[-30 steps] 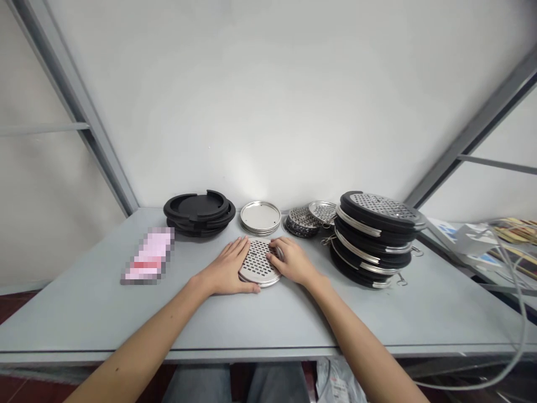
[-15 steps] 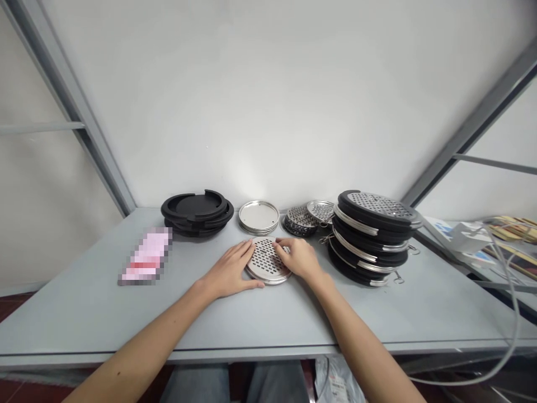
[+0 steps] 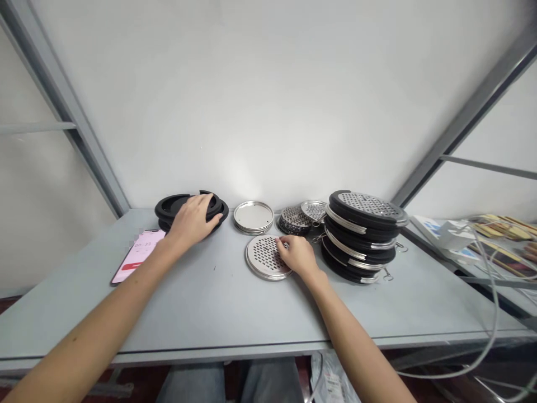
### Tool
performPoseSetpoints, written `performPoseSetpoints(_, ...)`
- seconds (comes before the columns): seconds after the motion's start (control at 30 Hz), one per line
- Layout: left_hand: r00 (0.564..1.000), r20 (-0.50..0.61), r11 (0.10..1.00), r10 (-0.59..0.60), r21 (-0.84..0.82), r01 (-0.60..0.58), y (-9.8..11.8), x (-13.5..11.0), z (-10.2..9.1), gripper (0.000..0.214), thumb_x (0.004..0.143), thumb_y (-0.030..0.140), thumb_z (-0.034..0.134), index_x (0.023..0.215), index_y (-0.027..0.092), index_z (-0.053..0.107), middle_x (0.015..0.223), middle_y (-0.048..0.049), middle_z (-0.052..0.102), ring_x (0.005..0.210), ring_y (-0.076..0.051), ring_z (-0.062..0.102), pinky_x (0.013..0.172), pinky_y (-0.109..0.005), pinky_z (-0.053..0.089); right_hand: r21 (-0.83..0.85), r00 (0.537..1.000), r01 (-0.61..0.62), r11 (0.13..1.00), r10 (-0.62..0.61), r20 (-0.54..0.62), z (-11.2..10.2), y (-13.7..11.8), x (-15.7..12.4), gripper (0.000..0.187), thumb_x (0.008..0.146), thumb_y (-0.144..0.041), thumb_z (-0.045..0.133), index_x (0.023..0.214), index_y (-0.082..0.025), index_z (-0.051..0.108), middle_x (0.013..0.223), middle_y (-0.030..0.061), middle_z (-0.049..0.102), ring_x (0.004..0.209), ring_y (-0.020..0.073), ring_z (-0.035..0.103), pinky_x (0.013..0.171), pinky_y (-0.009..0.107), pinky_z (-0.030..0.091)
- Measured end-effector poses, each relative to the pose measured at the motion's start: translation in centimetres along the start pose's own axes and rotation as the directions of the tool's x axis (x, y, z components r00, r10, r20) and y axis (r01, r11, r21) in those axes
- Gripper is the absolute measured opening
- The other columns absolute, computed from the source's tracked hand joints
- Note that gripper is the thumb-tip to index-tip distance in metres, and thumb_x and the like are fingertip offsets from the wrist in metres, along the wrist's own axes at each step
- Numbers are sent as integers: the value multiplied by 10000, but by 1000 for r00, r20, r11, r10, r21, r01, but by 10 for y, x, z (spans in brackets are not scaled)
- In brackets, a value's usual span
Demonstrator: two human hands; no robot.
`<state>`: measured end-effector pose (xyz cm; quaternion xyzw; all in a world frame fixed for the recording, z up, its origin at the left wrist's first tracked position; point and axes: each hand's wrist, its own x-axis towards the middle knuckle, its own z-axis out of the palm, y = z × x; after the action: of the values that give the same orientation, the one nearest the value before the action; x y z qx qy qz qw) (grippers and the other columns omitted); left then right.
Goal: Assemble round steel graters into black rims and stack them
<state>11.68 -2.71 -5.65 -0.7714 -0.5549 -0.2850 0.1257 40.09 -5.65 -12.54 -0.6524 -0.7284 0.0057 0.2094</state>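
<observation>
My left hand (image 3: 193,217) is at the stack of black round holders (image 3: 170,205), with its fingers curled over the rim of the top one and the thumb at its right side. In the middle of the table lies a shallow round metal tin with a perforated lid (image 3: 265,256). My right hand (image 3: 298,254) is closed at the tin's right edge, thumb and fingertips on the lid; its other fingers are partly hidden. Behind the tin are a stack of plain metal dishes (image 3: 253,215) and a pile of perforated metal lids (image 3: 294,218).
A tall stack of black holders with metal tins (image 3: 363,238) stands at the right, metal hooks sticking out. A phone (image 3: 136,258) lies at the left on the grey table (image 3: 201,319). A white cable (image 3: 495,313) hangs at the right. The wall (image 3: 268,101) closes off the back.
My left hand has left the tin and moved left and away from me to the black holders. My right hand stays at the tin. The view has shifted slightly.
</observation>
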Motion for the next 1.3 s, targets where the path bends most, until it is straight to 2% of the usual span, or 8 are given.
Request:
performPoseSetpoints(0.07, 982, 181, 996, -61, 81, 47, -10, 10, -1, 387, 860, 397, 549, 1137, 137, 623, 1208, -159, 635, 1128, -353, 574, 908, -456, 481, 22, 1000, 25, 999, -25, -5, 0, 0, 0, 347, 939, -373, 428, 855, -202, 718, 887, 97, 730, 836, 219, 663, 660, 268, 401)
performPoseSetpoints(0.13, 960, 259, 989, -104, 132, 71, -14, 13, 1, 294, 861, 364, 540, 1046, 174, 666, 1114, -125, 685, 1031, -335, 629, 819, -419, 512, 48, 998, 58, 997, -57, -23, 1, 0, 0, 296, 929, -351, 451, 862, -204, 699, 927, 82, 716, 884, 216, 648, 691, 268, 403)
performPoseSetpoints(0.57, 987, 157, 993, -44, 117, 26, -1, -4, 8, 246, 837, 270, 530, 1024, 203, 675, 1040, -72, 718, 958, -283, 658, 773, -363, 518, 89, 995, 99, 991, -96, -40, 4, 2, 0, 204, 916, -327, 485, 880, -195, 637, 961, 70, 663, 912, 211, 604, 727, 284, 406)
performPoseSetpoints(0.87, 964, -33, 963, 265, -30, -266, -2, -19, 3, 264, 931, 309, 485, 1079, 179, 660, 1101, -96, 698, 1073, -286, 607, 973, -456, 423, 95, 996, 84, 992, -82, -20, 5, 4, 1, 195, 911, -331, 487, 916, -194, 626, 967, 82, 658, 916, 217, 605, 745, 291, 422)
performPoseSetpoints(1.0, 920, -108, 910, 378, -137, -390, 1, -33, -6, 244, 936, 289, 509, 1112, 211, 658, 1089, -73, 702, 1180, -279, 541, 1042, -488, 376, 148, 997, 80, 986, -76, -34, 9, 5, 2, 364, 879, -338, 532, 1193, -154, 547, 1064, 132, 647, 1017, 267, 584, 861, 356, 447)
performPoseSetpoints(1.1, 876, -81, 852, 475, -207, -481, 3, -43, -8, 239, 936, 258, 516, 1132, 230, 649, 1090, -61, 703, 1201, -271, 532, 1057, -500, 367, 270, 987, 137, 953, -108, -120, 11, 4, 2, 675, 864, -354, 554, 1435, -109, 289, 1263, 187, 556, 1166, 299, 522, 973, 433, 429)
performPoseSetpoints(1.2, 834, -70, 798, 547, -258, -545, 8, -52, -4, 246, 937, 217, 520, 1156, 232, 631, 1100, -59, 699, 1213, -262, 525, 1052, -497, 379, 386, 948, 266, 883, -168, -270, 9, 2, 2, 851, 863, -344, 563, 1511, -151, 47, 1450, 195, 376, 1231, 289, 491, 1022, 448, 421)
performPoseSetpoints(1.3, 801, -87, 753, 592, -294, -588, 17, -61, 2, 260, 936, 181, 525, 1179, 224, 609, 1112, -55, 696, 1207, -251, 527, 1044, -492, 391, 367, 902, 379, 849, -251, -351, 4, 1, 2, 787, 851, -231, 543, 1514, -235, 121, 1511, 129, 301, 1316, 282, 414, 1075, 452, 385)
